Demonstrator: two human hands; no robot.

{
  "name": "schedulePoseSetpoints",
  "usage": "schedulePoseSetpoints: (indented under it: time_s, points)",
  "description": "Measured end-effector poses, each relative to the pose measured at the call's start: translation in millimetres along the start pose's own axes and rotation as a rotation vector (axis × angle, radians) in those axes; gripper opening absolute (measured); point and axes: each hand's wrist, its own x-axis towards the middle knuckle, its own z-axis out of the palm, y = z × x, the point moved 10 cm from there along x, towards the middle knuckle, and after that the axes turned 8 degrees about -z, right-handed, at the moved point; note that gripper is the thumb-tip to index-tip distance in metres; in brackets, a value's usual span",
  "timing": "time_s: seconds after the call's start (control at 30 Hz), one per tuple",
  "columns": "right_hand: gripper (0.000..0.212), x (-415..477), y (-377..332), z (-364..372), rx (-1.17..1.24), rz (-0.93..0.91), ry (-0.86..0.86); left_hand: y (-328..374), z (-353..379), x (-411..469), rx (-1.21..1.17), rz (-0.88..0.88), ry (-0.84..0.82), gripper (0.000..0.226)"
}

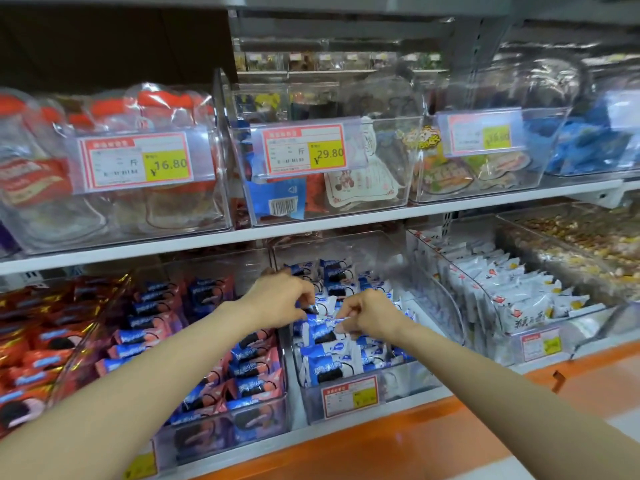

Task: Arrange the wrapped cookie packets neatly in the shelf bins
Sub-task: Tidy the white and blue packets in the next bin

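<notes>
1. Head view: both hands are working over the clear bin [346, 400] of blue-and-white cookie packets [329, 365] on the lower shelf. The left hand [280, 299] has its fingers pinched narrow on a packet edge near the middle of the bin. The right hand [370, 315] is curled, thumb and forefinger nipping a crinkled wrapper just beside it.
2. Risk, as I read it: those glossy film wrappers look slick, so a thin pinch on a seam could slip and drop the packet flat across the row. Tugging one from a tight stack could drag its neighbours askew.
3. The pink-and-blue packets [249, 372] sit in the next bin to the left, so a stray packet could land there.
4. Materials: rigid transparent plastic bin walls, shiny pillow-shaped packets with crimped ends, and a paper price label [349, 396] on the bin front.
</notes>
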Motion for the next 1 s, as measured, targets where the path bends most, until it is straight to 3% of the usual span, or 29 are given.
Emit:
schedulePoseSetpoints:
  time_s: [0.13, 0.37, 0.5, 0.6, 0.8, 0.93, 1.0]
  points:
    - [0.018, -11, 13, 2, 0.073, 0.076, 0.025, 11, 19, 12, 0.075, 0.004, -0.128, 0.032]
    - [0.018, -12, -1, -1, 0.140, 0.075, 0.000, 5, 20, 18, 0.145, -0.025, -0.137, 0.028]
    - [0.011, -2, 4, -84, 0.031, 0.111, 0.248, -5, 18, 20, 0.113, -0.055, -0.123, 0.027]
    - [0.017, 7, 29, -106, -0.051, 0.158, 0.378, 3, 21, 18, 0.112, -0.023, -0.138, 0.036]
    - [0.015, 43, 53, -60, -0.089, 0.198, 0.289, 28, 37, 25, 0.321, 0.045, -0.153, 0.039]
    - [0.029, 54, 48, -49, -0.079, 0.161, 0.307, 25, 28, 30, 0.273, 0.027, -0.168, 0.031]
    - [0.024, 56, 49, -46, -0.096, 0.152, 0.304, 23, 26, 32, 0.239, 0.038, -0.167, 0.034]
